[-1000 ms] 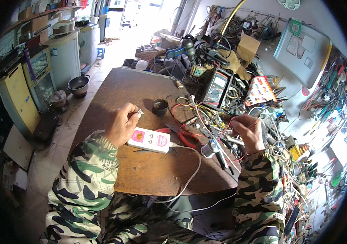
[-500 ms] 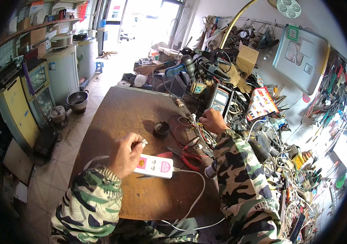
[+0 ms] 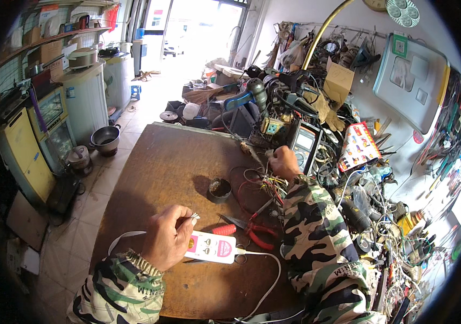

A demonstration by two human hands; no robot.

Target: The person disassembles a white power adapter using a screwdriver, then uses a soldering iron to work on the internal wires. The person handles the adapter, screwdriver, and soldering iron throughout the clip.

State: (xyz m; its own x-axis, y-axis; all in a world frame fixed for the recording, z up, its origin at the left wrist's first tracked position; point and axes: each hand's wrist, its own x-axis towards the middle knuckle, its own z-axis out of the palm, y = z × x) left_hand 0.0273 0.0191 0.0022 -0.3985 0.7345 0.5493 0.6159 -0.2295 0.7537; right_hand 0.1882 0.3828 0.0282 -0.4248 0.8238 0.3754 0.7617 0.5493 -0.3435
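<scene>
1. The brown tabletop (image 3: 155, 167) spans the middle of the frame; its left edge slants down beside pale floor tiles (image 3: 96, 202), its far edge runs below the heaped tools at upper centre; the widest bare stretch lies left of the dark cup (image 3: 220, 190), another below the power strip (image 3: 212, 248).
2. The left hand (image 3: 171, 237), left of lower centre, is pinched closed on small whitish pieces (image 3: 196, 216) between thumb and forefinger; it sits over the strip's left end.
3. The right hand (image 3: 284, 163), right of centre, has curled fingers beside tangled thin wires (image 3: 268, 184); whether it grips anything cannot be told; the multimeter (image 3: 305, 141) stands close on its right, narrowing the room there.
4. The wood looks worn and scuffed; the cup is round and dark-walled; the strip is smooth, white and oblong, with pink patches; its white cord (image 3: 280, 270) curves toward the lower edge.
5. Metal pliers (image 3: 249, 229) with curved red handles lie between strip and wires.
</scene>
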